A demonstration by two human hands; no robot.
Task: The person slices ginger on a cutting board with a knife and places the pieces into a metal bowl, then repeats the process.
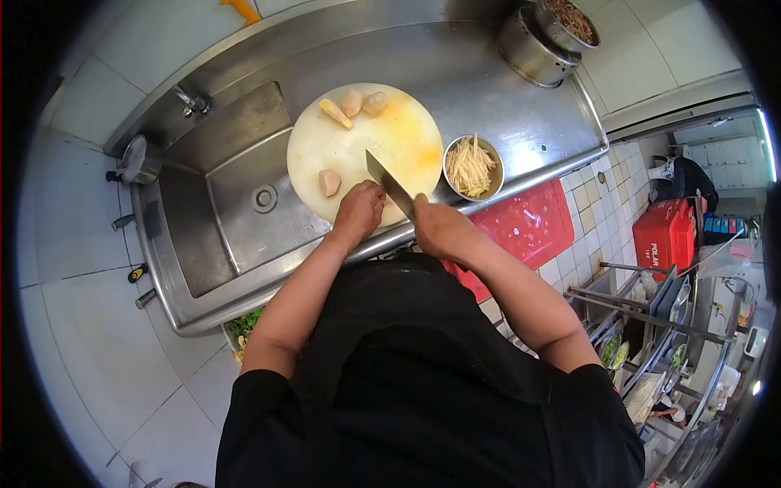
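Note:
On a round white cutting board [358, 146] with yellow stains, my right hand [443, 229] grips the handle of a cleaver-like knife [391, 184], its blade pointing up and left. Close beside the blade, my left hand [359, 213] rests at the board's near edge with its fingers curled; what they hold, if anything, is hidden. A pale peeled piece [329, 182] lies left of the hands. Near the board's far edge are a long yellowish piece [336, 114] and two pale chunks [352, 102]. A metal bowl [499, 180] of thin pale strips stands right of the board.
The board lies on a steel counter [521, 122], partly over the sink [244, 220] with its tap [191, 101]. Metal pots [533, 53] stand at the back right. A red mat [525, 228], a red cooler [663, 236] and shelving are to the right.

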